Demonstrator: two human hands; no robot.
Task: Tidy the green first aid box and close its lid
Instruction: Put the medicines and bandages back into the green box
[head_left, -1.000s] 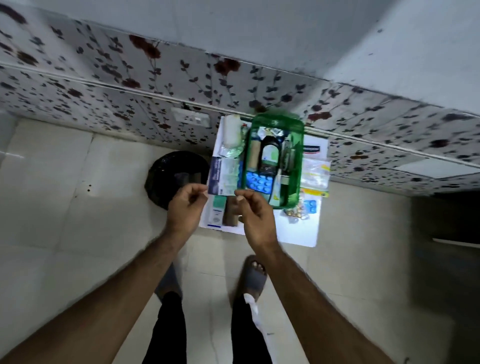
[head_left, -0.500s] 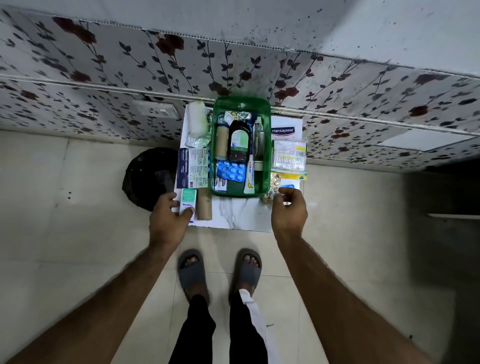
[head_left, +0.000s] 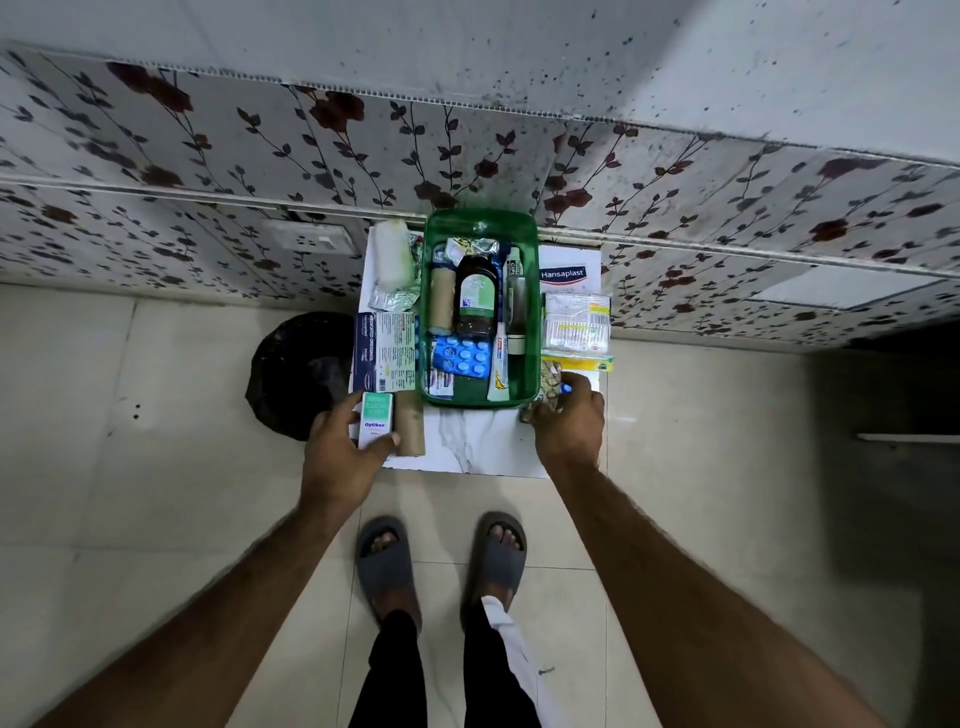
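Note:
The green first aid box (head_left: 531, 332) stands open on a small white marble-look table (head_left: 475, 441), its lid (head_left: 480, 224) tipped up at the far end. Inside lie a dark bottle (head_left: 474, 293), a bandage roll (head_left: 441, 301), a blue pill strip (head_left: 462, 356) and tubes. My left hand (head_left: 340, 452) grips a small green-and-white Optibex carton (head_left: 375, 418) beside a brown roll (head_left: 410, 428). My right hand (head_left: 571, 421) closes on a bundle of pill strips (head_left: 551, 382) at the box's near right corner.
A Hansaplast box (head_left: 563, 273) and a cotton swab pack (head_left: 576, 322) lie right of the box. A dressings box (head_left: 384, 351) and gauze roll (head_left: 393, 254) lie left. A black bin (head_left: 296, 374) stands left of the table. The wall is directly behind.
The dressings box my hands held a second ago now lies left of the green box. My left hand dropped onto the Optibex carton, and my right hand moved right to the pill strips.

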